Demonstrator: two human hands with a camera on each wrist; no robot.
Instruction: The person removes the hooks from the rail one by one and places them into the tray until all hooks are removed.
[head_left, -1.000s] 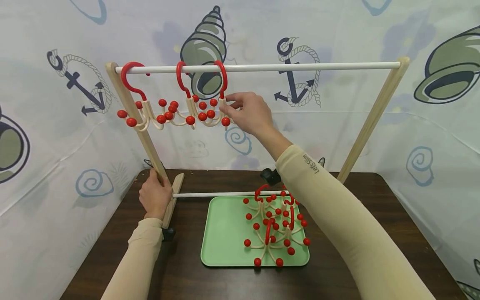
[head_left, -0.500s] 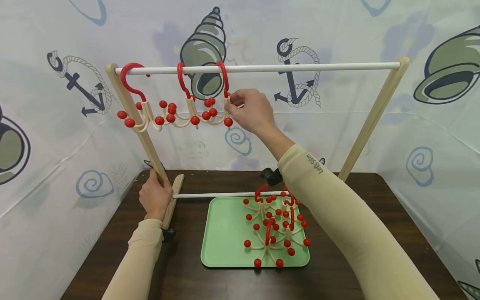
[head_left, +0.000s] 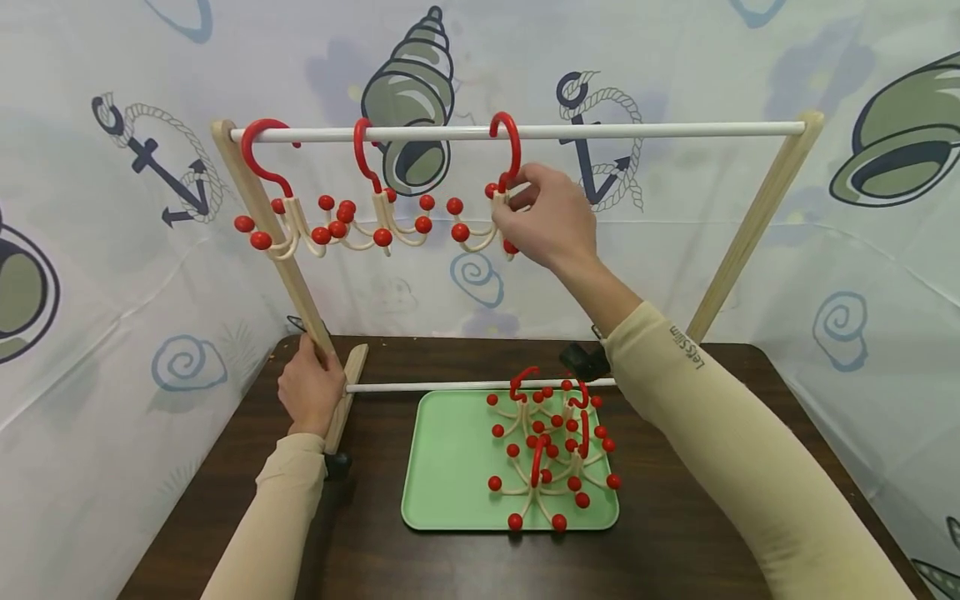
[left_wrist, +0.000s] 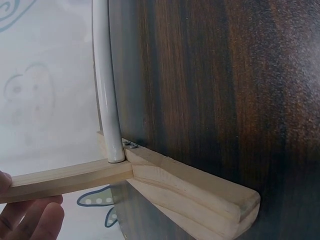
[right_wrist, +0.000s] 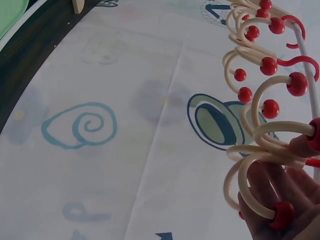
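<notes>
My right hand (head_left: 553, 218) pinches the stem of a cream hanger with a red hook (head_left: 513, 148) and curved arms tipped with red balls. Its hook lies over the white top rod (head_left: 645, 132) of a wooden frame, near mid-length. In the right wrist view, the fingers (right_wrist: 267, 200) sit among its curved arms (right_wrist: 245, 185). Two similar hangers, one at the far left (head_left: 295, 229) and another (head_left: 381, 215) between it and the held one, hang from the same rod. My left hand (head_left: 310, 387) grips the left wooden upright (head_left: 288, 275) low down; the left wrist view shows fingertips around that post (left_wrist: 75, 179).
A green tray (head_left: 442, 467) on the dark wooden table (head_left: 360, 558) carries several more hangers (head_left: 534, 492) on its right side. A white lower rod (head_left: 405, 387) runs behind it from the wooden foot (head_left: 348, 400). The right upright (head_left: 750, 233) stands beyond my right arm.
My right hand has moved right along the top rod, bringing its hanger away from the middle one and leaving a gap between them. The left hand stays on the upright.
</notes>
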